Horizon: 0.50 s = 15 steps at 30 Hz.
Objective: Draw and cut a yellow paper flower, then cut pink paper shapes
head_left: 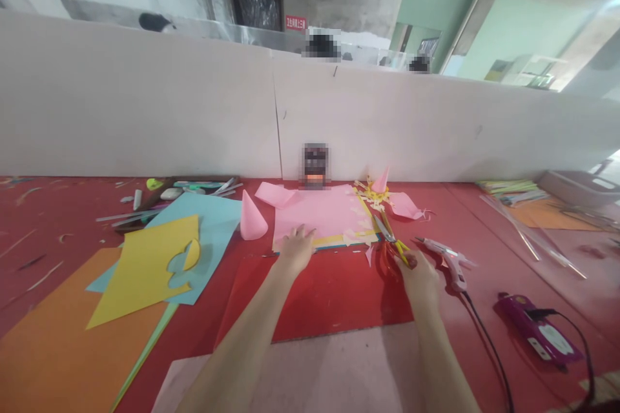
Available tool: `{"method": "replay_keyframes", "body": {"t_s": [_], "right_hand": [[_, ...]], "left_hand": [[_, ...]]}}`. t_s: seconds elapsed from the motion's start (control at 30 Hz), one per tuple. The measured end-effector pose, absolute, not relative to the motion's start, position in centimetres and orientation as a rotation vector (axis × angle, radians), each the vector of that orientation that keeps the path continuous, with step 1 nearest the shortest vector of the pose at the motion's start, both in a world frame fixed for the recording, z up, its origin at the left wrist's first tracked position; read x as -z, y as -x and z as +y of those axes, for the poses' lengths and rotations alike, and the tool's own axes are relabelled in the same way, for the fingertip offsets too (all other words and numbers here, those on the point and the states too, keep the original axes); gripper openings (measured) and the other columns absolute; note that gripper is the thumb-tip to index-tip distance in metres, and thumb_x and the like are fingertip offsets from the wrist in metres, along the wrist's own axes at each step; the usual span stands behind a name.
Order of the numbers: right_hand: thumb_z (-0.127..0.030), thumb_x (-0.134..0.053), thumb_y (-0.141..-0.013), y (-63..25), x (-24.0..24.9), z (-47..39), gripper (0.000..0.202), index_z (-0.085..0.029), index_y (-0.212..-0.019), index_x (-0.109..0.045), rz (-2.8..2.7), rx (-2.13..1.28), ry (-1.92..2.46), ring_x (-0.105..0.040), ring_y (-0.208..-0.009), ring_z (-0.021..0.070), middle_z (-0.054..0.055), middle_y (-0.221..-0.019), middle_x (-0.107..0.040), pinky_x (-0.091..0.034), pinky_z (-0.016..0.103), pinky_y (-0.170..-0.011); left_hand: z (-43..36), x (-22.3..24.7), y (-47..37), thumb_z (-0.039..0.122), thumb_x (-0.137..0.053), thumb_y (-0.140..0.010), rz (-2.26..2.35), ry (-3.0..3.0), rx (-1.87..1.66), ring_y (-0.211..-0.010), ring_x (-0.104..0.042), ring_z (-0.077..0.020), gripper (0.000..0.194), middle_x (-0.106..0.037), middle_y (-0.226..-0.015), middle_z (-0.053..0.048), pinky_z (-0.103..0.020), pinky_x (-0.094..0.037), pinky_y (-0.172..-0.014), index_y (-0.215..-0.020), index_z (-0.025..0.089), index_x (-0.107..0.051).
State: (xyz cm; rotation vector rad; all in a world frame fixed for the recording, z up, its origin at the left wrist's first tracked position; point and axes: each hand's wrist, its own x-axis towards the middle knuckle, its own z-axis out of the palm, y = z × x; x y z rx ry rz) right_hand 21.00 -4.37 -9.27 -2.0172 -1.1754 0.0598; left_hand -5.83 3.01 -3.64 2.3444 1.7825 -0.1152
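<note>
Nearest to us lies a pale board (334, 368), with a red board (334, 293) beyond it. Our left hand (298, 250) rests flat near the front edge of the pink paper (317, 210), its fingers open and a little spread. Our right hand (417, 271) has its fingers bent around the yellow-handled scissors (400, 247), gripping them just beside the paper's right side. We judge that the step in hand is steadying the paper and readying the scissors; the next move seems to call for a firm left palm and blades kept clear of the scraps (357, 233). Farther out, a pink cone (251, 221) stands at left and a glue gun (450, 262) lies at right.
</note>
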Motion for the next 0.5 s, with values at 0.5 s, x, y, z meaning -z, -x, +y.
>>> {"method": "replay_keyframes", "body": {"t_s": [0.5], "right_hand": [[-0.045,-0.053,-0.071,-19.9,8.6,-4.6,0.025,-0.021,-0.073,-0.052,-1.163,-0.107,2.017,-0.055,-0.069,0.0224,0.006,-0.074,-0.063,-0.037,0.029,-0.059]], "left_hand": [[0.7,2.3,3.5,0.059,-0.054,-0.069,1.381,-2.292,0.239,-0.136,-0.009,-0.0312,0.089,-0.006,-0.149,-0.015,-0.05,-0.015,-0.106,-0.14,0.019,-0.018]]}}
